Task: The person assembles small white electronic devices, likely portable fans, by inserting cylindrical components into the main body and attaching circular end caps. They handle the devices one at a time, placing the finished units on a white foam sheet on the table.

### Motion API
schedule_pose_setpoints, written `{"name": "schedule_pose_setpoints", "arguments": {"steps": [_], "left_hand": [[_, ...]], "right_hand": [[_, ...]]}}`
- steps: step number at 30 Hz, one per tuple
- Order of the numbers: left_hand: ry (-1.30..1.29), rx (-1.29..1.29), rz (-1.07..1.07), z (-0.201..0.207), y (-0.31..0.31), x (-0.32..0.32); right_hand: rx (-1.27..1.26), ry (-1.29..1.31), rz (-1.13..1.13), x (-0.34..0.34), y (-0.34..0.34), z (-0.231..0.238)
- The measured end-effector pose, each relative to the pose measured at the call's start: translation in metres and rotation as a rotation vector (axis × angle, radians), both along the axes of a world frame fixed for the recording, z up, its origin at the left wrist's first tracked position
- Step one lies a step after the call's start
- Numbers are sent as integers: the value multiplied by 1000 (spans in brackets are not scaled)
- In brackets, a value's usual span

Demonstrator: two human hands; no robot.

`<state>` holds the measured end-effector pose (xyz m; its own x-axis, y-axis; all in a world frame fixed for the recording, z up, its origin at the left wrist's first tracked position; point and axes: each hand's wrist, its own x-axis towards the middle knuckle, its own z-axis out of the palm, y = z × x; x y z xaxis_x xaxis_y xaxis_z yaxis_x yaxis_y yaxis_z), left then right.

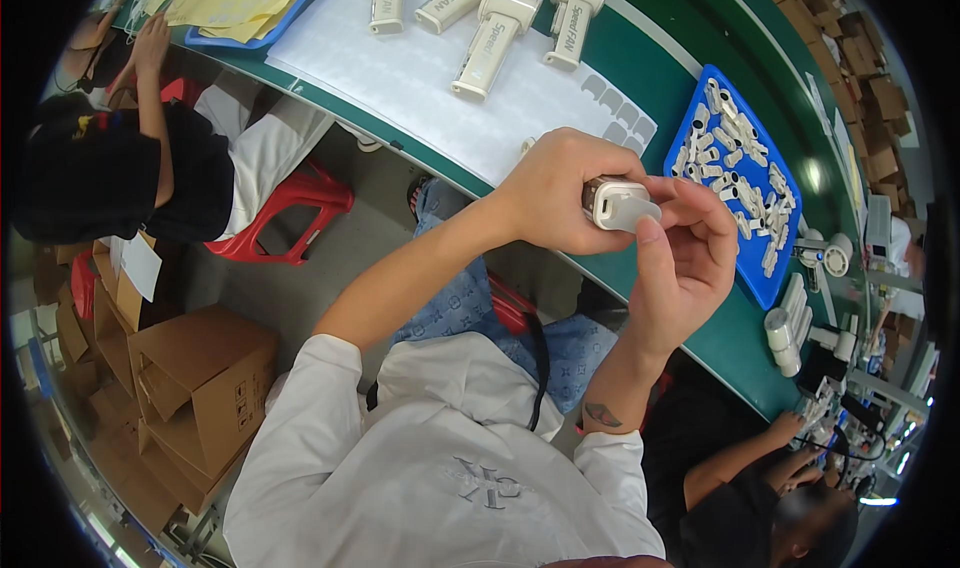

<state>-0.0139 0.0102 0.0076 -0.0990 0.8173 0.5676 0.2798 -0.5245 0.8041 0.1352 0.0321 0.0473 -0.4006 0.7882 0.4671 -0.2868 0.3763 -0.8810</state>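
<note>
My left hand (556,190) is wrapped round a white handheld fan (604,204), with its rounded end turned up toward me and a small slot showing in it. Most of the fan's body is hidden inside the fist. A pale grey sticker (634,213) lies partly over that end and sticks out to one side. My right hand (685,263) pinches the sticker's free edge between thumb and fingers. Beyond my hands, a white backing sheet (400,93) carries several grey stickers (612,108) of similar shape near its right edge.
Several white handheld fans (492,43) lie on the sheet along the green table (655,53). To the right, a blue tray (708,83) holds many small white parts. Yellow paper (245,3) sits at far left. Co-workers (120,163) sit on both sides; cardboard boxes (205,378) stand lower left.
</note>
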Motion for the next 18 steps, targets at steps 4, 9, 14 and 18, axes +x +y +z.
{"name": "schedule_pose_setpoints", "arguments": {"steps": [4,9,14,18], "left_hand": [[-16,12,1,-1,1,1],[1,7,2,-2,1,0],[-1,3,0,-1,0,0],[-9,8,1,-1,0,1]], "right_hand": [[-4,-1,3,0,0,0],[-11,-4,1,-1,-1,2],[-8,1,-2,0,1,-1],[1,-5,-1,0,0,-1]]}}
